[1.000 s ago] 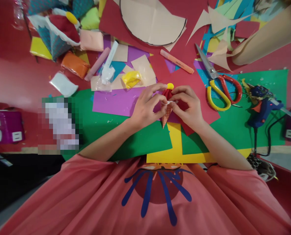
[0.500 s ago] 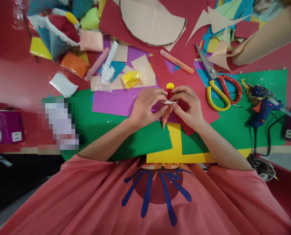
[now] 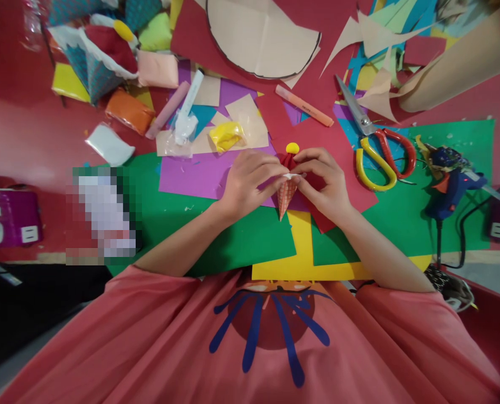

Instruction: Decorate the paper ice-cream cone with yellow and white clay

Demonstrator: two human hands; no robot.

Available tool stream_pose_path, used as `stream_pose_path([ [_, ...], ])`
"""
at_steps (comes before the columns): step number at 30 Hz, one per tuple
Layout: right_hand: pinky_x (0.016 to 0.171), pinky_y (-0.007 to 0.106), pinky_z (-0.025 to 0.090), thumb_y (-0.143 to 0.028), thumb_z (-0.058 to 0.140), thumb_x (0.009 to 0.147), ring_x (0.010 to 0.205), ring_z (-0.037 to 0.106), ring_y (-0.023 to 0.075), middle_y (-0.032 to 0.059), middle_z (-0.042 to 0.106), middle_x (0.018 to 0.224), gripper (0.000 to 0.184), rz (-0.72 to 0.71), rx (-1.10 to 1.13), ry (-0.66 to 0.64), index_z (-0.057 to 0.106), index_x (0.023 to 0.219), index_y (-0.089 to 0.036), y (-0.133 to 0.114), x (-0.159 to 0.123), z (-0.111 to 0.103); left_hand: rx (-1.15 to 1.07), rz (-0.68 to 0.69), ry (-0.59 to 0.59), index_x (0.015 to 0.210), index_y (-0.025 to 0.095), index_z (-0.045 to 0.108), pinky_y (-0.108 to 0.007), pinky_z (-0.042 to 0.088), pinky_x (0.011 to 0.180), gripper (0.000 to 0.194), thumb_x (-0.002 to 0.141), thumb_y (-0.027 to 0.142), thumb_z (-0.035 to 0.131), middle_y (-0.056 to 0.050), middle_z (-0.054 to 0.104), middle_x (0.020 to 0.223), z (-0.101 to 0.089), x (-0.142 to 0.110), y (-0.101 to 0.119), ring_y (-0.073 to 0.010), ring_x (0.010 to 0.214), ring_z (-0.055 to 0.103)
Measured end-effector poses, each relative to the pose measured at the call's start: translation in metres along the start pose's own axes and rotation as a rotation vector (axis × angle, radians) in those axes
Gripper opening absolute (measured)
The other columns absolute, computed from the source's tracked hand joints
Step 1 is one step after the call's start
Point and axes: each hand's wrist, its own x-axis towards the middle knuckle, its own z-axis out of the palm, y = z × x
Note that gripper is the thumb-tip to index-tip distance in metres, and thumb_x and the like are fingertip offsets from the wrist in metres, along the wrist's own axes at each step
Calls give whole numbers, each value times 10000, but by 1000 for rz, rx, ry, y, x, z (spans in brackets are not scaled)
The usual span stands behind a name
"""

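The left hand (image 3: 250,182) and right hand (image 3: 324,180) pinch the small cone (image 3: 286,200) at its white trim (image 3: 290,176), probably steadying it.

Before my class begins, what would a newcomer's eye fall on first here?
Probably the small patterned cone, topped with a bright yellow knob, held centrally by the left hand and right hand. Next, perhaps, the large red-and-yellow-handled scissors, right of the hands, and the blue glue gun farther right.

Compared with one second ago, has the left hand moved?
Yes, slightly. The upper fingers of the left hand were beside the yellow ball; now they are lower in the view, farther from the orange marker, which has not moved.
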Motion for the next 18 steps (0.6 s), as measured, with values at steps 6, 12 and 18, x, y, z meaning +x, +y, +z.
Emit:
stream_pose_path([
  [6, 903, 417, 526, -306, 619, 883, 1021, 638, 199, 50, 650, 1034, 89, -14, 3, -28, 676, 870, -238, -2, 1, -3, 1, -14, 19, 937, 269, 631, -334, 499, 716, 143, 929, 400, 574, 6, 663, 853, 4, 0, -5, -136, 808, 592],
  [12, 868, 394, 531, -359, 679, 839, 999, 650, 201, 46, 661, 1008, 139, -21, -58, -4, 660, 847, -221, -1, 0, -2, -110, -11, -91, 1002, 270, 621, -337, 500, 731, 109, 930, 334, 572, 0, 678, 895, -3, 3, -9, -141, 837, 596],
  [18, 822, 387, 542, -349, 674, 845, 950, 662, 194, 43, 675, 980, 137, -1, -111, 45, 635, 812, -221, -1, -1, 4, -117, 56, -128, 1037, 258, 641, -291, 501, 736, 140, 902, 292, 627, 3, 670, 883, -10, 9, -14, -115, 832, 605],
])
